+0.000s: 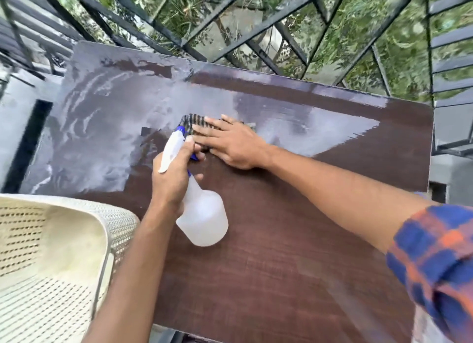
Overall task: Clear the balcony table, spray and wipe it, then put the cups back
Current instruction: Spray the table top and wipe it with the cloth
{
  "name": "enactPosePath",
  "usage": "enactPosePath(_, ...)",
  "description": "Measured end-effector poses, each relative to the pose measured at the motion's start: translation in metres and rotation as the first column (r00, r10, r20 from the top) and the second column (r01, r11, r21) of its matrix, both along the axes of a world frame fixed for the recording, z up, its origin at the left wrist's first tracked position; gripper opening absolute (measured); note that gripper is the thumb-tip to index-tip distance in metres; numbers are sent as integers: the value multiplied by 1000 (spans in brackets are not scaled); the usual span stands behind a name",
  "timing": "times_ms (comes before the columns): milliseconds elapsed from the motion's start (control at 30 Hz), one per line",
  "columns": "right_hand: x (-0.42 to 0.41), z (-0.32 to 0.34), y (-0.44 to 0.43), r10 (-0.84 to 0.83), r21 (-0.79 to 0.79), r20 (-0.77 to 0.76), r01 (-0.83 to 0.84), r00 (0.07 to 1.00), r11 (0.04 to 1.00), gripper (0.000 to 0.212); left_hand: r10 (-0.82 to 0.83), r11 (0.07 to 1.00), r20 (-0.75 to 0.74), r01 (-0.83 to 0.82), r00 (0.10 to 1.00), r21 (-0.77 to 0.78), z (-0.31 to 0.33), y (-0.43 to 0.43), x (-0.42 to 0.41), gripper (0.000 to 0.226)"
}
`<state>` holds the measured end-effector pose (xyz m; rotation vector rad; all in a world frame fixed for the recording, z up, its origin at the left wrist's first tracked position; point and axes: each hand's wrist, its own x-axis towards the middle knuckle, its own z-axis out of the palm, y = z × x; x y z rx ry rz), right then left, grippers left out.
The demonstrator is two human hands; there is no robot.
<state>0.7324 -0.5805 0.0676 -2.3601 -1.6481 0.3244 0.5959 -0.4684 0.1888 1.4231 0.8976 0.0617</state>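
Both hands work: the left hand point(171, 184) grips the spray bottle point(204, 219) over the counter point(294, 240) middle, and the right hand point(233, 148) presses flat on the cloth point(192, 118). Overlapping strokes toward the near edge should probably clean best.

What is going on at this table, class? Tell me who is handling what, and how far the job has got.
A person is cleaning a brown table on a balcony. The left hand grips a white spray bottle by its neck, above the tabletop. The right hand lies flat on a striped cloth, pressing it to the surface. The far and left part of the top shines wet; the near part looks dry. A cream chair stands at the near left.
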Motion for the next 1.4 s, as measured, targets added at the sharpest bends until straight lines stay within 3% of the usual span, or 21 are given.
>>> enactPosePath(67,14,-2,-27,7,50,26,-8,1000,999,49,-6,1000,-3,6,1000,-7,0,-1,-2,24)
enactPosePath(167,57,3,-48,-288,61,31,286,957,956,51,-19,1000,8,19,1000,-3,1,-2,-6,24)
enactPosePath(300,82,11,-40,-695,18,-55,697,716,717,54,-7,1000,26,7,1000,-9,3,-4,-15,22)
enactPosePath(367,64,12,-23,-766,-3,-53,767,641,642,53,-9,1000,20,9,1000,-23,5,-7,-19,24)
enactPosePath(400,48,12,-17,-761,-10,-57,762,646,648,53,-14,1000,17,14,1000,-25,7,-10,-21,23)
enactPosePath(467,5,11,-13,-641,4,-52,642,765,766,54,-12,1000,7,12,1000,-16,7,-14,-23,23)
enactPosePath(567,-77,4,-29,-316,59,-10,316,949,947,50,-29,999,27,30,999,-41,9,-20,-25,25)
enactPosePath(700,-126,-1,-76,53,64,-45,-50,998,997,47,-66,992,99,77,993,-104,10,-30,-26,24)
enactPosePath(767,-102,-2,-95,120,79,-45,-116,992,990,46,-98,992,79,104,992,-76,9,-34,-26,24)
enactPosePath(833,-55,-7,-107,-6,78,-40,10,999,997,48,-149,988,27,150,988,-38,8,-37,-26,24)
enactPosePath(900,3,-7,-113,-322,69,-32,324,946,944,51,-180,983,-4,180,984,-28,8,-39,-25,24)
enactPosePath(1000,72,4,-122,-758,16,-128,765,640,644,52,-203,979,1,203,979,-25,9,-46,-24,23)
enactPosePath(1033,84,9,-124,-815,-6,-163,825,557,565,52,-209,978,2,209,978,-22,8,-48,-23,22)
enactPosePath(1100,83,17,-119,-849,-39,-150,855,506,517,54,-214,976,-1,214,977,-30,6,-51,-21,22)
enactPosePath(1233,7,12,-121,-828,20,-83,832,555,555,55,-234,970,-24,232,972,-65,1,-60,-16,23)
enactPosePath(1400,-131,4,-172,-461,78,-51,463,886,883,51,-312,947,-5,311,950,-80,-2,-75,-2,29)
